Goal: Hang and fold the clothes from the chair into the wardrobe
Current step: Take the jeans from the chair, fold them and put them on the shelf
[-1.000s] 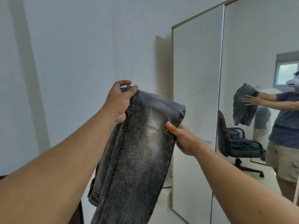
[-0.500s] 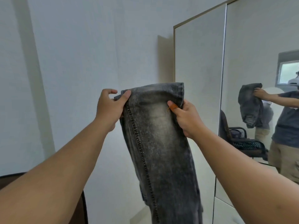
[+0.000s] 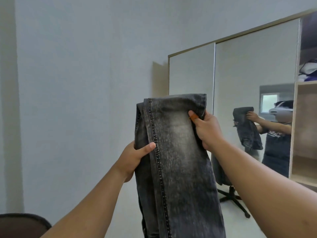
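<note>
**Grey jeans held up in front of the wardrobe**

At the far left, low in the corner, a dark brown chair back (image 3: 22, 224) peeked into view. Behind it stood a plain pale wall (image 3: 77, 83).

Next came the left hand (image 3: 133, 159). It gripped the left edge of the jeans (image 3: 175, 160), partway down. Its thumb lay flat on the front of the cloth, and its fingers were curled round behind, out of sight.

The jeans were dark grey with a faded, lighter patch in the middle. They were folded over at the top and hung down in the air between the two hands. A line of pale stitches ran down the left side. The bottom of the jeans ran out of the picture.

The right hand (image 3: 208, 130) was higher up. It pinched the right edge of the jeans near the top fold. Its thumb, with an orange band on it, pressed on the front, and the fingers were curled behind the cloth.

Further right stood the wardrobe (image 3: 192, 74) with a mirror door (image 3: 253, 69). The mirror showed the person holding the jeans, and the legs of an office chair. At the far right the wardrobe was open, with a wooden shelf (image 3: 307, 82) and some white and purple clothes (image 3: 308, 70) lying on it.
</note>
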